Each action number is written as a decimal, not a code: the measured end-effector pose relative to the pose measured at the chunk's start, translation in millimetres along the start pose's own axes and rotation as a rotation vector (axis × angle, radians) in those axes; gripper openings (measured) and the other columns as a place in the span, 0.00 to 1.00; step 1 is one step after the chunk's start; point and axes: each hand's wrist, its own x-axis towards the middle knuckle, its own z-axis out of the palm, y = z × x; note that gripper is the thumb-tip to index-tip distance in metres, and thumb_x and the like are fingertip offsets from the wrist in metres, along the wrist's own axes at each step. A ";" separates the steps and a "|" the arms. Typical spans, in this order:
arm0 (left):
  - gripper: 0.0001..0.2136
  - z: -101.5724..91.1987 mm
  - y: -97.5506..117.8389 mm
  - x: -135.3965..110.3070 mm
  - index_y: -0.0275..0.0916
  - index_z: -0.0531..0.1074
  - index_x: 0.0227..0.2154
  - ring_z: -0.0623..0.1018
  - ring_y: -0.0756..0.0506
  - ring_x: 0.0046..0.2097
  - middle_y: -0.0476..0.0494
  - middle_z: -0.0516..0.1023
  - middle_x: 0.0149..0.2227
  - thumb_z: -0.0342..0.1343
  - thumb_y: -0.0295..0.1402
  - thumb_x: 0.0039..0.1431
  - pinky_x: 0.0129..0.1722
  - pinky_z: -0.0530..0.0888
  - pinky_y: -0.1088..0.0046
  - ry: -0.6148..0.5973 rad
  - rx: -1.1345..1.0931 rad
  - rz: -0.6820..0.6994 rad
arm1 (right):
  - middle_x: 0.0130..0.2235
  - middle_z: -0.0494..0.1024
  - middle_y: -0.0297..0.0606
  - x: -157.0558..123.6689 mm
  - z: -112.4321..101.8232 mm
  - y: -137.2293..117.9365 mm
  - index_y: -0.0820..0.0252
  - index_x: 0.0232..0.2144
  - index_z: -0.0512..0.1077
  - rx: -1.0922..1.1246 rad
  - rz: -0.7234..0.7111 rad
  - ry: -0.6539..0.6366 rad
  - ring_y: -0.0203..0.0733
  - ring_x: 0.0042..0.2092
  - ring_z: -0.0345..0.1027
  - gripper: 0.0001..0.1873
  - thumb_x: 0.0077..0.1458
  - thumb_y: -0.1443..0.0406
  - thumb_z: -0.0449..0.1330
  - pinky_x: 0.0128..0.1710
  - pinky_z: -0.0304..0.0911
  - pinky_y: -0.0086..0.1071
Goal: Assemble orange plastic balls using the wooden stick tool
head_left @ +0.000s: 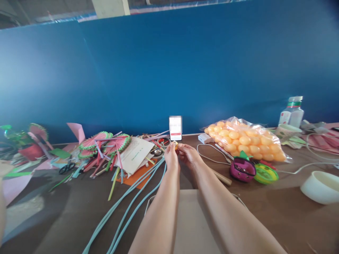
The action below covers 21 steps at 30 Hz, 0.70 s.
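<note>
My left hand and my right hand are stretched out over the brown table, meeting near its far edge. Both pinch a small yellow and red object between their fingertips; I cannot make out what it is. Just behind the hands a white phone leans upright against the blue partition. Long light-blue strips run from beside my left hand toward the near left edge. A beige sheet lies under my forearms.
Folded paper fans, coloured paper strips, black scissors and a white paper lie at left. At right are a bag of orange balls, a purple pouch, a green tape roll, a white cable, a white bowl and a plastic bottle.
</note>
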 end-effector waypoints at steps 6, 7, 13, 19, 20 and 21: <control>0.14 -1.1 -1.4 1.4 0.34 0.75 0.29 0.73 0.49 0.27 0.47 0.74 0.26 0.61 0.42 0.48 0.30 0.68 0.73 -0.015 0.010 0.017 | 0.20 0.63 0.27 0.3 1.1 0.2 0.61 0.25 0.70 0.049 0.024 0.010 0.26 0.22 0.51 0.17 0.34 0.63 0.73 0.18 0.48 0.23; 0.14 -0.9 -1.2 1.1 0.34 0.75 0.29 0.73 0.49 0.27 0.47 0.74 0.26 0.61 0.42 0.48 0.30 0.68 0.73 -0.014 0.011 0.020 | 0.20 0.63 0.27 0.1 1.3 0.0 0.61 0.25 0.70 0.048 0.023 0.009 0.26 0.22 0.51 0.17 0.33 0.63 0.73 0.19 0.48 0.23; 0.14 -0.8 -0.7 0.4 0.35 0.74 0.28 0.72 0.49 0.26 0.47 0.74 0.25 0.61 0.43 0.47 0.28 0.68 0.73 -0.016 0.033 0.040 | 0.19 0.61 0.26 -1.0 0.7 -0.9 0.60 0.23 0.68 0.042 0.017 -0.043 0.27 0.22 0.51 0.19 0.33 0.62 0.74 0.20 0.49 0.24; 0.15 -2.3 -1.5 1.7 0.35 0.74 0.28 0.72 0.49 0.27 0.47 0.74 0.25 0.60 0.44 0.48 0.28 0.68 0.73 -0.026 0.077 0.067 | 0.20 0.61 0.26 -0.7 0.0 -0.9 0.60 0.24 0.68 0.035 0.021 -0.048 0.28 0.22 0.50 0.19 0.34 0.61 0.74 0.20 0.49 0.24; 0.15 -2.3 -1.2 1.3 0.35 0.74 0.28 0.72 0.49 0.27 0.47 0.74 0.25 0.60 0.44 0.48 0.28 0.67 0.74 -0.023 0.083 0.069 | 0.20 0.61 0.26 -0.6 0.1 -0.9 0.60 0.24 0.68 0.036 0.021 -0.047 0.27 0.22 0.50 0.19 0.34 0.61 0.74 0.20 0.50 0.24; 0.15 -2.2 -0.8 0.8 0.35 0.74 0.28 0.72 0.49 0.27 0.47 0.74 0.25 0.60 0.44 0.48 0.28 0.67 0.74 -0.022 0.088 0.070 | 0.20 0.61 0.26 -0.6 0.3 -0.9 0.60 0.24 0.68 0.038 0.021 -0.045 0.27 0.22 0.50 0.19 0.34 0.61 0.74 0.20 0.50 0.24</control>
